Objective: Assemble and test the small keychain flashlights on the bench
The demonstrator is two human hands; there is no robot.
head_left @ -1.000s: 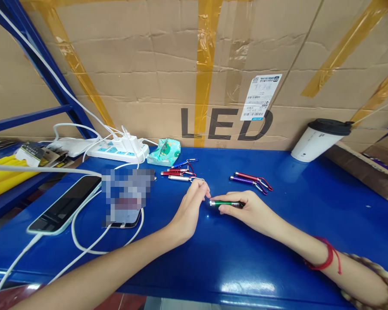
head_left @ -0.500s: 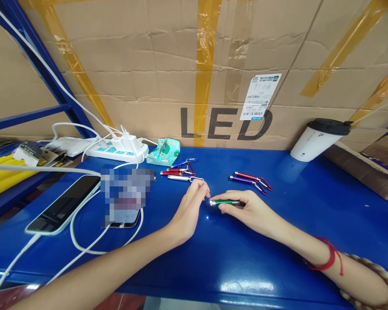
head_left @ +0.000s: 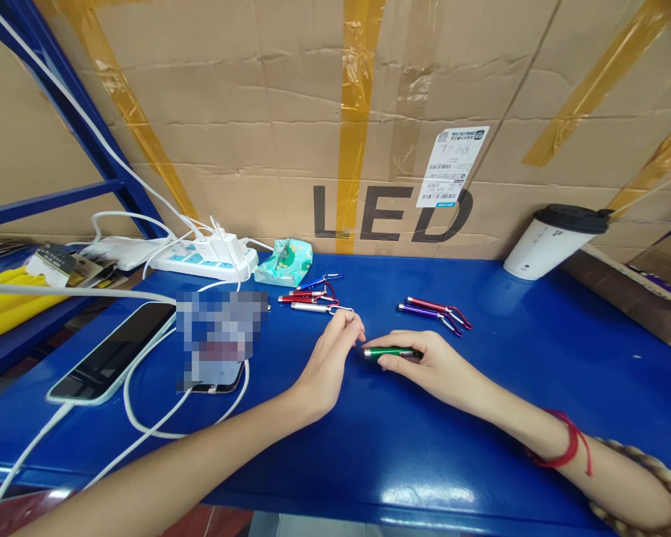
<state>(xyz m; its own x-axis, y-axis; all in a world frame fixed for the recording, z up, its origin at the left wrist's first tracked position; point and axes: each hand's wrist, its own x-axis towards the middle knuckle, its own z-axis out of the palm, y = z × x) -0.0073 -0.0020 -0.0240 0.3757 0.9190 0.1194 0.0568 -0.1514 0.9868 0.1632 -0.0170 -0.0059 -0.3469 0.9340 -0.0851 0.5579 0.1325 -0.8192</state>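
Fingers (head_left: 412, 339) of the right hand (head_left: 441, 367) grasp a smooth green flashlight (head_left: 388, 353), which could slip should their pinch loosen; whether the left hand (head_left: 327, 365) holds anything, I cannot tell.

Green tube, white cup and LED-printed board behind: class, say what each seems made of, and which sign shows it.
Green tube: probably metal, by its glossy sheen and silvery end.
White cup: perhaps paper, by its smooth, tapered wall; the black lid looks like moulded plastic with a satin finish.
LED-printed board: cardboard, matte brown and creased.
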